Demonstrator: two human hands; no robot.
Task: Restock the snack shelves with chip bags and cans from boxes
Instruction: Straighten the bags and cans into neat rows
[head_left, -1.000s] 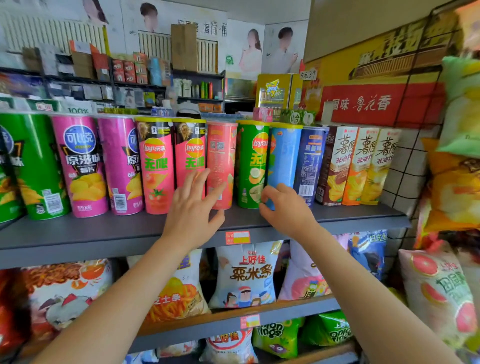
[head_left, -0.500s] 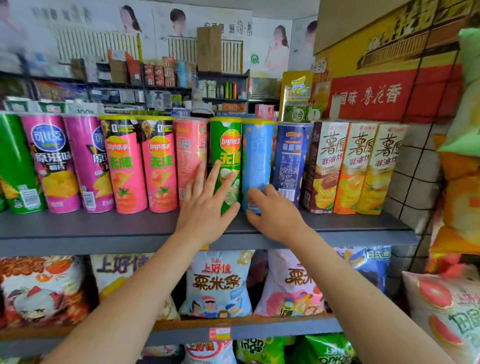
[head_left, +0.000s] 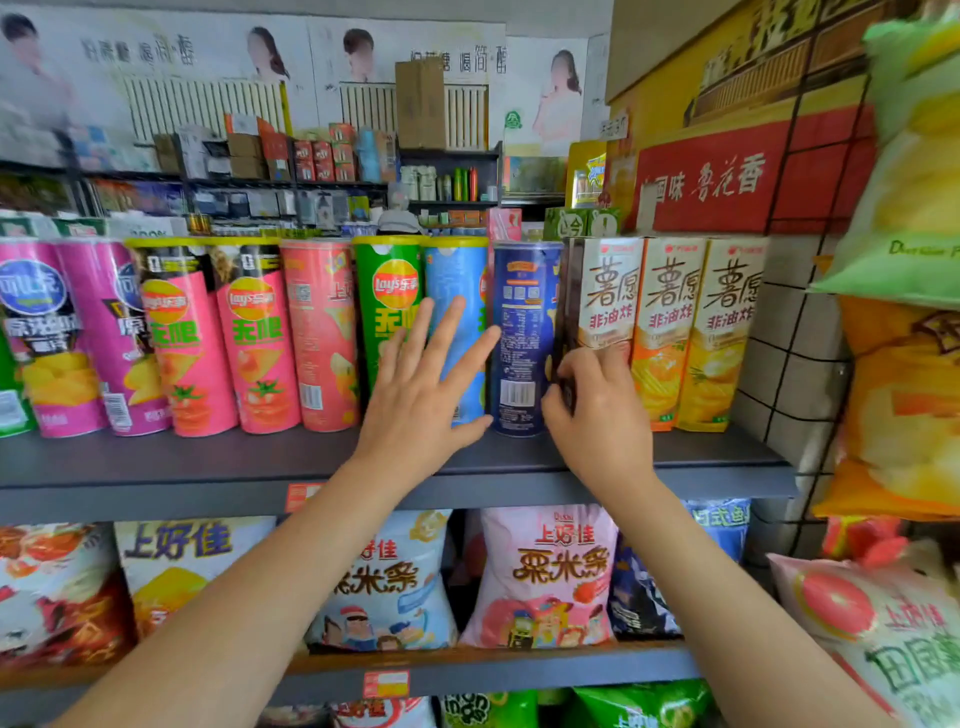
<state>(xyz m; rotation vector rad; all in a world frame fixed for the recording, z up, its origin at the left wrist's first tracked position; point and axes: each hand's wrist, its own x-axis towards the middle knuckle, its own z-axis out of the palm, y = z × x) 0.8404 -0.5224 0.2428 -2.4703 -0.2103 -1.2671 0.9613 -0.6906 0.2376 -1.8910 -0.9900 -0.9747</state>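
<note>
- Top shelf (head_left: 156, 467), grey; a row of upright cans and boxes stands on it, packed side by side
- Cans counted from the left: a sliver of one green can (head_left: 8, 395) at the frame edge; two magenta cans (head_left: 67, 338); two pink Lay's cans (head_left: 192, 353) with yellow lids; one coral can (head_left: 322, 332); one green Lay's can (head_left: 389, 291); one light-blue can (head_left: 457, 280); one navy can (head_left: 524, 332); nine in view
- Boxes (head_left: 670, 322): three tall cartons show their fronts to the right of the navy can, the leftmost brown-trimmed, the next orange, the last yellow; whether a further one stands behind the leftmost cannot be told
- Left hand (head_left: 421, 395): fingers straight and spread, released, lying flat against the fronts of the green Lay's can and the light-blue can; holding nothing
- Right hand (head_left: 597, 410): fingers curled around the lower left edge of the leftmost box, grasping it just beside the navy can
- Second shelf (head_left: 519, 670): four snack bags (head_left: 550, 571) plainly fronted, white-yellow, pale blue, pink and red at far left; one dark bag and one blue bag partly hidden at right
- Wire rack (head_left: 810, 291) at right, hung with yellow, green and pink bags; count unclear
</note>
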